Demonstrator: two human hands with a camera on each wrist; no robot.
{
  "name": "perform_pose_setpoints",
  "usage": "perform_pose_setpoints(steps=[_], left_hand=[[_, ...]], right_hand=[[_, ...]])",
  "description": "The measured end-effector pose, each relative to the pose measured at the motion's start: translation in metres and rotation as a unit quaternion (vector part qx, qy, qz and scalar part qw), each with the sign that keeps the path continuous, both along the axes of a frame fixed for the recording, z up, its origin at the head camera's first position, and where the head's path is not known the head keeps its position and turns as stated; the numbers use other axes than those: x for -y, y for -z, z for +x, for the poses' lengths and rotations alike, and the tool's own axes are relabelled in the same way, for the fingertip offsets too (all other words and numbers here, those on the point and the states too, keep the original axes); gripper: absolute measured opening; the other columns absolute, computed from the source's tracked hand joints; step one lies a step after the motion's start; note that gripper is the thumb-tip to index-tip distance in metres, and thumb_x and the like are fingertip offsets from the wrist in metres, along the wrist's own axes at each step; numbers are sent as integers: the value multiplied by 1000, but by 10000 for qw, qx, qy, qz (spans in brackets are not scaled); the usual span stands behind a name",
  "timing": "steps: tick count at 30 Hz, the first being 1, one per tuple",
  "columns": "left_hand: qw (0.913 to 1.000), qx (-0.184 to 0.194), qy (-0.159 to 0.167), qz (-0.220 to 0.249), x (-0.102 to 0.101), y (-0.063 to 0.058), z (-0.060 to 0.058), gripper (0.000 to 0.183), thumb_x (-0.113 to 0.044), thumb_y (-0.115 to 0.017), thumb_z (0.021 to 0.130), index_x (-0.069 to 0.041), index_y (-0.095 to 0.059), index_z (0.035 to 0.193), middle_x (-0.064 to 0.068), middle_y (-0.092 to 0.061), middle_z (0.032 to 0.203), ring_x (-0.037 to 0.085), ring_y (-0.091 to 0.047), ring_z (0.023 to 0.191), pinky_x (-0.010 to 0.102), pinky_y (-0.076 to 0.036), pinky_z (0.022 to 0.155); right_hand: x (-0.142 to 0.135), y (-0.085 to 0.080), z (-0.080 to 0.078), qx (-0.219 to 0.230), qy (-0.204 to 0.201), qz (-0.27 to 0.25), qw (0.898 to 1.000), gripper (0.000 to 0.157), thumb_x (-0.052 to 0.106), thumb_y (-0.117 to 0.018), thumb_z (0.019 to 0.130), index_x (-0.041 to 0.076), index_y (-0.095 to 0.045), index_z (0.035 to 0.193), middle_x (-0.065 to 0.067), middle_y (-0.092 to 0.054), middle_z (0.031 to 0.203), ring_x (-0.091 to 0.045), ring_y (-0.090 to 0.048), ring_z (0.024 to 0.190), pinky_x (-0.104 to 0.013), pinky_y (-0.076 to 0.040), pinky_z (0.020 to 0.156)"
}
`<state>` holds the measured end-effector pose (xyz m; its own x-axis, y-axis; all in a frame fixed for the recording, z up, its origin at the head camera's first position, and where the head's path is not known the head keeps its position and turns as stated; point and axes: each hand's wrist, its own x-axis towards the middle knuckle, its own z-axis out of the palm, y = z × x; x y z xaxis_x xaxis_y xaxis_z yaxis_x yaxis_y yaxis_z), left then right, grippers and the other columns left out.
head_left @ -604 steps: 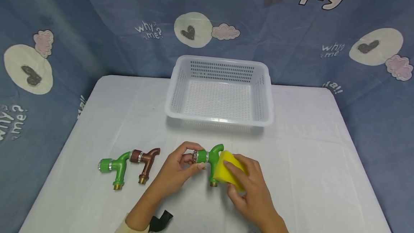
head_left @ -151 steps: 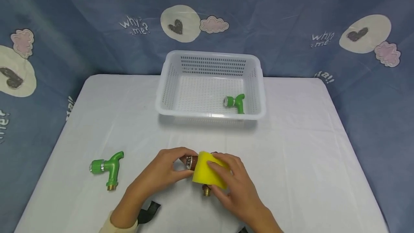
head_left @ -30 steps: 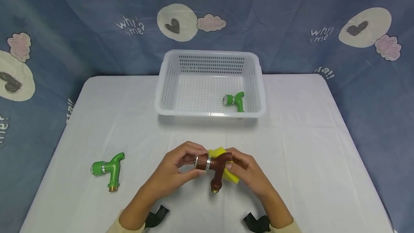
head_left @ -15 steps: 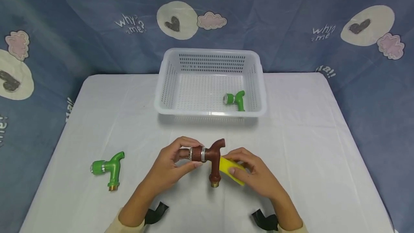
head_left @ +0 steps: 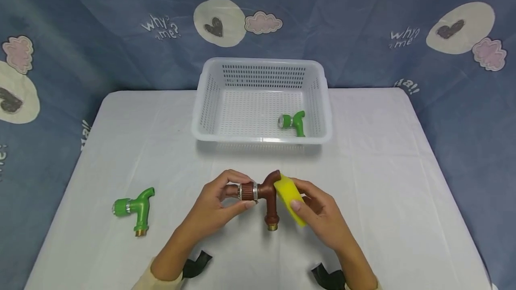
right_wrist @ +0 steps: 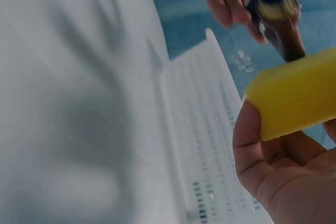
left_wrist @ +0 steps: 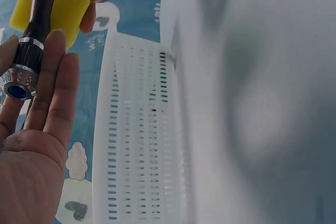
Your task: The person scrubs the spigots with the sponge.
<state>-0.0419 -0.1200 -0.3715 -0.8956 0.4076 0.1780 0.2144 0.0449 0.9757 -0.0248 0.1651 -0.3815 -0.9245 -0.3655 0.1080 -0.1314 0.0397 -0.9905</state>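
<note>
A brown faucet [head_left: 271, 196] with a ribbed knob and brass threaded end is held above the table by my left hand [head_left: 217, 205], whose thumb and fingers pinch the knob. My right hand [head_left: 322, 209] grips a yellow sponge [head_left: 291, 200], its upper end against the faucet's spout. In the left wrist view the sponge [left_wrist: 68, 3] lies behind the faucet [left_wrist: 39, 24]; in the right wrist view the thumb and fingers hold the sponge [right_wrist: 299, 93] from below. A green faucet [head_left: 139, 209] lies on the table to the left. Another green faucet [head_left: 296, 122] is in the white basket [head_left: 258, 139].
The basket stands at the back of the white-covered table [head_left: 387, 182], beyond both hands. A blue patterned cloth [head_left: 322, 35] hangs behind and at the sides. Black straps [head_left: 197, 264] stick out at the wrists.
Earlier a green faucet was in the left hand; it is now in the basket, and the brown one is held. Over the last second the sponge has come from behind the faucet to its right side.
</note>
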Motion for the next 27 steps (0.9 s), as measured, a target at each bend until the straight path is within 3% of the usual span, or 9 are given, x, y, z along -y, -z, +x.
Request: perform_pose_setpoints(steps=[9,16,23,27], left_hand=[[9997,69,-72,-205,3,1,0,44,2,-81,90,-11,-59,125,7,-67,124,22,-75,100,35,-62,83],[9974,18,-463,-554,9,1,-4,44,0,-83,88,-13,-60,124,1,-68,120,20,-74,97,33,-60,86],[9949,-289,-557,-791,12,0,-6,45,-2,-86,87,-16,-63,123,-2,-68,119,17,-71,93,30,-58,90],[9904,-672,-802,-904,14,1,-8,44,-4,-88,85,-17,-65,120,-4,-70,115,15,-69,90,28,-55,92]], right_hand=[[7,2,4,-173,-165,307,9992,38,3,-63,102,17,-67,138,-3,-68,132,-24,-63,107,-37,-57,80],[4,4,11,-315,-720,745,9941,37,8,-69,101,18,-69,137,0,-67,134,-21,-65,111,-34,-58,87],[-7,3,9,-320,-1084,1056,9880,36,12,-71,101,21,-69,136,2,-67,135,-21,-64,119,-34,-54,97],[-12,-1,6,-472,-708,1101,9903,39,9,-71,100,20,-68,137,2,-67,134,-20,-65,112,-34,-56,88]])
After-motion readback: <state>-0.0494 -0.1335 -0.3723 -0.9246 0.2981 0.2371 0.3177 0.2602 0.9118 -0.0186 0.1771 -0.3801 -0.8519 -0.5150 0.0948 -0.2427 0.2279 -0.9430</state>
